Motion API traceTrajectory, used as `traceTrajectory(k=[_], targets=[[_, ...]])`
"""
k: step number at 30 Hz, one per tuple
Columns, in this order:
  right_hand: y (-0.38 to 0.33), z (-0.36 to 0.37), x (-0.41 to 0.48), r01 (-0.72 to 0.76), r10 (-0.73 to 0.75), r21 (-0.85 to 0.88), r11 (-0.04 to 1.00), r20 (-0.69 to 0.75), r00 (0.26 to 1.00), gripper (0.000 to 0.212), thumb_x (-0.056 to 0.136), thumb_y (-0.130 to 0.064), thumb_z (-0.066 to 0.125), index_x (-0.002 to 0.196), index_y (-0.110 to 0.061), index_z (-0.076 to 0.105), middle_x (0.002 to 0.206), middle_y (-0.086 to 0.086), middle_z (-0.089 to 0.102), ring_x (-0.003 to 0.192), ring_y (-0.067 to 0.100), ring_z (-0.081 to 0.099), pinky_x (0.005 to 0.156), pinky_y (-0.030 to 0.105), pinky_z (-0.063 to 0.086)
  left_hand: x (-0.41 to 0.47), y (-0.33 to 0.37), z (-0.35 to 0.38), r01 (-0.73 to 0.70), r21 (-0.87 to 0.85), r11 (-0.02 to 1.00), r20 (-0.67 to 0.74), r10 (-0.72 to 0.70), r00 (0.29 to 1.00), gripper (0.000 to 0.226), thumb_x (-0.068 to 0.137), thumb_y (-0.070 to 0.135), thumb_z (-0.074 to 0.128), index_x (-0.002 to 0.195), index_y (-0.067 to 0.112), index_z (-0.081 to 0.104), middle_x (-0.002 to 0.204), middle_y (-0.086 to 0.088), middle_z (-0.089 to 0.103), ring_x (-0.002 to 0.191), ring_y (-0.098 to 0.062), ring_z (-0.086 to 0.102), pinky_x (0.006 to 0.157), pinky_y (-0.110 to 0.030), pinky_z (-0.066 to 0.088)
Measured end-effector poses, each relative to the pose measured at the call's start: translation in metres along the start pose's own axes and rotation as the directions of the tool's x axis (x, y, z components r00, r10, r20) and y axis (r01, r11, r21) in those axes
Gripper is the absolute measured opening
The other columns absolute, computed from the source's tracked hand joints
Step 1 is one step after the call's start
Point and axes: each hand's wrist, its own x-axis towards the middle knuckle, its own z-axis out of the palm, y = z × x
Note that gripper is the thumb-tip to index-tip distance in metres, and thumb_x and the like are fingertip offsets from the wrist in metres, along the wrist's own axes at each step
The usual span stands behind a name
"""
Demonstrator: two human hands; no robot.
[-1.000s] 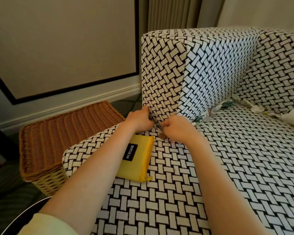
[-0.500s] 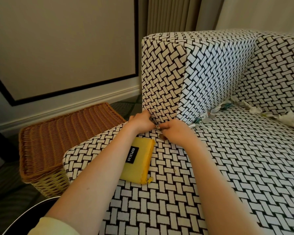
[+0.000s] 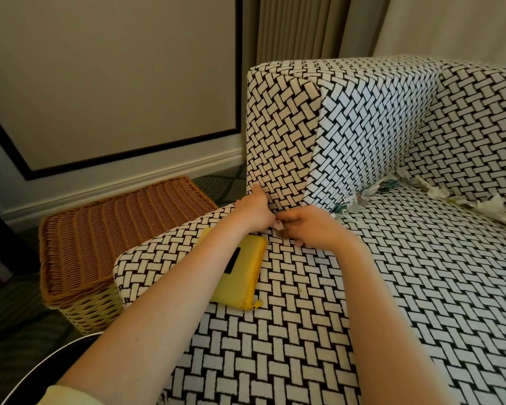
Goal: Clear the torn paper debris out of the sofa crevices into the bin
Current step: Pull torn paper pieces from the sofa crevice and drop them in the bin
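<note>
Wicker bin (image 3: 114, 229) sits on the floor left of the sofa (image 3: 421, 287), lid looks closed. Left hand (image 3: 253, 210) grips the back cushion (image 3: 278, 147) by its bottom corner, and right hand (image 3: 313, 229) pinches a small scrap (image 3: 277, 225) at the crevice. Loads of torn paper (image 3: 360, 200) lines the gap off to the far right, so I'd say barely started.

Sitting room, home or hotel undetermined. Evidence: upholstered sofa (image 3: 392, 287) in black-and-white basket-weave fabric; cream wall panel (image 3: 114, 83) with dark trim; white skirting board (image 3: 114, 190); pleated curtain (image 3: 298, 27) behind the sofa arm; lidded wicker basket (image 3: 123, 229) on patterned carpet (image 3: 12, 331) alongside.
</note>
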Motion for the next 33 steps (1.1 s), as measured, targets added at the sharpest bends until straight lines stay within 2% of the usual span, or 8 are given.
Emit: traceTrajectory(k=[3,7,15,19,22,24,27,33], targets=[[0.006,-0.014,-0.006,-0.102,0.103,0.07,0.992,0.002,0.995,0.034,0.091,-0.001,0.046,0.111,-0.02,0.066,0.101,0.0,0.063,0.056,0.01,0.057,0.058,0.018,0.05,-0.004,0.002,0.005,-0.068,0.117,0.991,0.031,0.065,0.997,0.053,0.088,0.013,0.052,0.132,0.001,0.025,0.123,-0.018,0.053,0.113,-0.032,0.052,0.093,-0.038,0.045],[0.008,-0.018,-0.005,-0.229,0.247,0.153,0.961,-0.107,0.963,0.029,0.088,-0.001,0.05,0.072,-0.016,0.068,0.086,0.007,0.069,0.059,0.012,0.058,0.065,0.025,0.056,-0.007,0.0,0.002,-0.115,0.184,0.976,0.07,0.103,0.992,0.043,0.09,0.011,0.047,0.128,0.003,0.029,0.121,-0.017,0.053,0.111,-0.031,0.052,0.09,-0.036,0.041],[0.016,-0.013,0.006,-0.357,0.376,0.128,0.925,-0.203,0.904,0.018,0.082,-0.002,0.054,0.093,0.004,0.068,0.071,0.012,0.069,0.078,0.026,0.071,0.077,0.038,0.057,-0.004,-0.006,0.005,-0.117,0.06,0.991,0.064,0.113,0.992,0.031,0.093,0.012,0.044,0.122,0.005,0.037,0.115,-0.014,0.056,0.108,-0.029,0.053,0.091,-0.037,0.044],[0.014,-0.011,0.004,-0.333,0.322,-0.054,0.941,-0.148,0.935,0.009,0.082,-0.013,0.058,0.079,-0.005,0.062,0.079,0.008,0.065,0.082,0.023,0.063,0.074,0.032,0.054,-0.001,-0.007,0.007,-0.087,0.002,0.996,0.062,0.086,0.994,0.031,0.092,0.011,0.046,0.122,0.006,0.039,0.104,-0.009,0.055,0.103,-0.026,0.054,0.081,-0.032,0.046],[0.013,-0.008,0.002,-0.275,0.256,-0.17,0.946,-0.123,0.959,0.035,0.083,-0.024,0.061,0.056,-0.014,0.042,0.06,0.0,0.046,0.065,0.018,0.048,0.051,0.022,0.035,-0.002,-0.005,0.01,-0.083,-0.044,0.996,0.077,0.086,0.993,0.031,0.088,0.004,0.048,0.117,0.007,0.041,0.112,-0.01,0.059,0.105,-0.025,0.056,0.087,-0.035,0.049],[0.014,-0.003,0.002,-0.259,0.222,-0.223,0.94,-0.177,0.959,0.041,0.082,-0.031,0.063,0.053,-0.014,0.039,0.056,-0.001,0.042,0.056,0.015,0.043,0.046,0.022,0.029,-0.007,-0.002,0.011,-0.112,-0.045,0.993,0.068,0.115,0.991,0.024,0.088,0.001,0.045,0.111,0.008,0.041,0.107,-0.007,0.056,0.096,-0.02,0.053,0.07,-0.025,0.046],[0.014,0.005,0.001,-0.258,0.171,-0.258,0.931,-0.314,0.934,0.036,0.082,-0.035,0.064,0.06,-0.01,0.049,0.057,-0.002,0.042,0.067,0.019,0.049,0.047,0.023,0.03,-0.014,0.003,0.009,-0.151,-0.022,0.988,0.063,0.152,0.986,0.023,0.09,0.002,0.043,0.113,0.006,0.041,0.094,-0.003,0.045,0.083,-0.015,0.043,0.052,-0.019,0.031],[0.016,0.017,-0.002,-0.235,0.121,-0.232,0.944,-0.418,0.9,0.026,0.086,-0.03,0.058,0.082,-0.008,0.07,0.07,0.004,0.055,0.069,0.021,0.051,0.055,0.025,0.035,-0.022,0.007,0.001,-0.109,-0.116,0.987,0.25,0.135,0.959,0.034,0.08,0.014,0.062,0.103,0.017,0.037,0.098,-0.002,0.053,0.081,-0.012,0.046,0.061,-0.025,0.04]])
